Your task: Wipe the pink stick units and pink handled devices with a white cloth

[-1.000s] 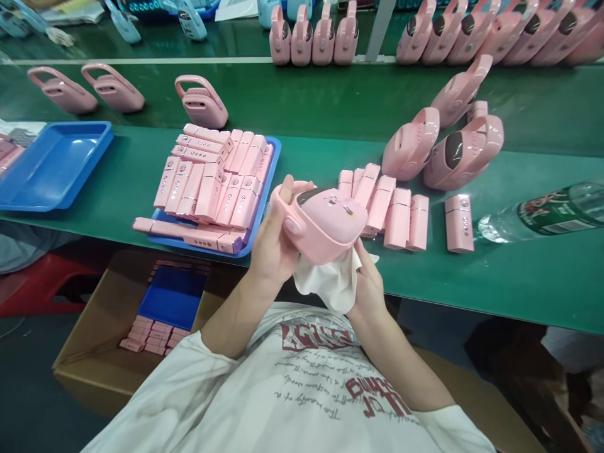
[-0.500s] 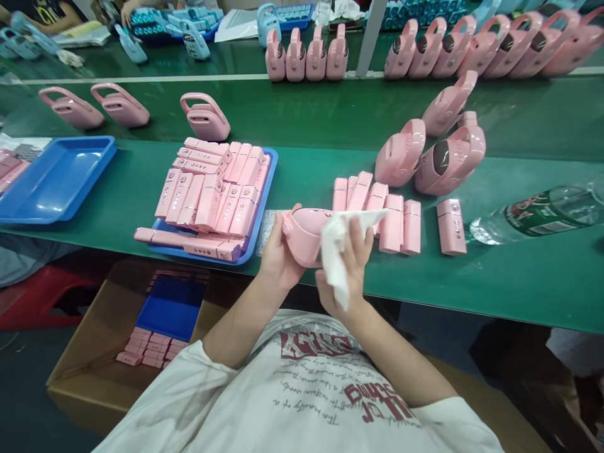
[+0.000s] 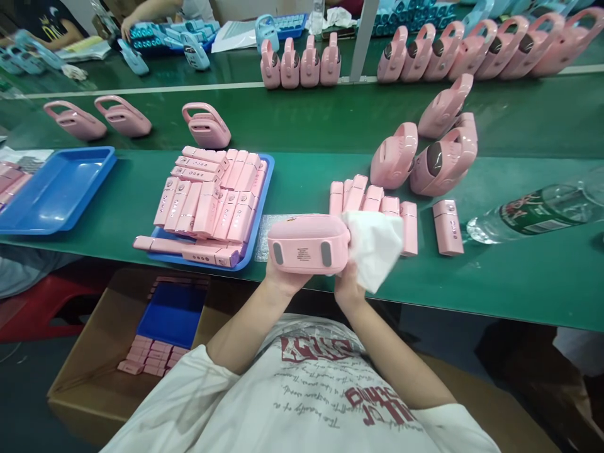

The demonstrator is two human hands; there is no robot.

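Observation:
A pink speaker-like device (image 3: 309, 242) is held over the table's front edge, its base with two grey pads and small print facing me. My left hand (image 3: 285, 277) grips it from below at its left end. My right hand (image 3: 349, 283) is at the device's right end, closed on a white cloth (image 3: 375, 248) that hangs over the hand and hides most fingers. Behind the cloth stand several pink sticks (image 3: 356, 193) in a row. To the left, a blue tray (image 3: 267, 189) carries a pile of similar pink sticks (image 3: 207, 207).
Pink devices (image 3: 394, 157) stand behind on the right, more along the shelf. A bottle (image 3: 538, 211) lies at the right beside a single pink stick (image 3: 448, 228). Another blue tray (image 3: 89, 182) is at left, a cardboard box (image 3: 85, 377) below. Another person's arm (image 3: 151, 11) reaches in across.
The device has turned so its base faces me. My right hand has moved from its front to its right end, and the cloth now spreads out to the right.

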